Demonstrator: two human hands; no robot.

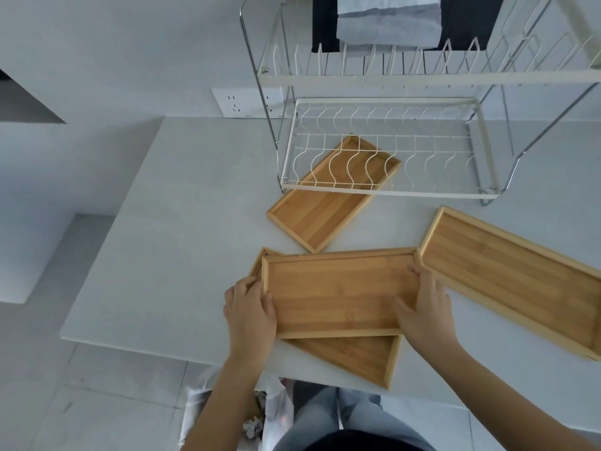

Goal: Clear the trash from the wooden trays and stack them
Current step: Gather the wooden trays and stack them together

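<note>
A wooden tray (pixel 335 294) lies skewed on top of a second wooden tray (pixel 364 359) near the table's front edge. My left hand (pixel 250 310) grips the top tray's left end and my right hand (pixel 426 307) grips its right end, thumb inside the rim. A third wooden tray (pixel 312 216) lies diagonally behind them, its far half under the dish rack. A larger wooden tray (pixel 507 275) lies at the right. All the trays that I can see into hold nothing.
A white wire dish rack (pixel 387 190) stands at the back of the white table (pixel 182 242). A plastic bag with crumpled trash (pixel 257 418) sits on the floor below the front edge, next to my legs. A wall socket (pixel 240 102) is behind the table.
</note>
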